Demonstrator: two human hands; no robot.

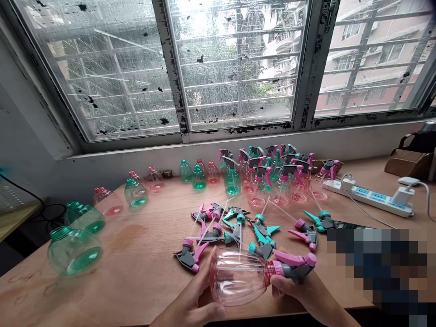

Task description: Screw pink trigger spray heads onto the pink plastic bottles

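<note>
A clear pink spray bottle (238, 278) lies sideways in the air near the table's front edge, its base to the left. My left hand (197, 295) wraps round the base end. At the neck, my right hand (299, 290) has its thumb and fingers closed on the pink collar of the spray head (294, 263). The spray head sits on the bottle's neck, and its thin tube shows inside. Just beyond lie several loose spray heads: a pink and grey one (190, 256) to the left, teal ones (262, 231) in the middle, and another pink one (306, 234) to the right.
Several bottles without heads, such as a green one (75, 250), stand along the left. Bottles with heads (259, 186) crowd the back by the window. A white power strip (371, 197) with cables and a brown bag (408, 156) are at right.
</note>
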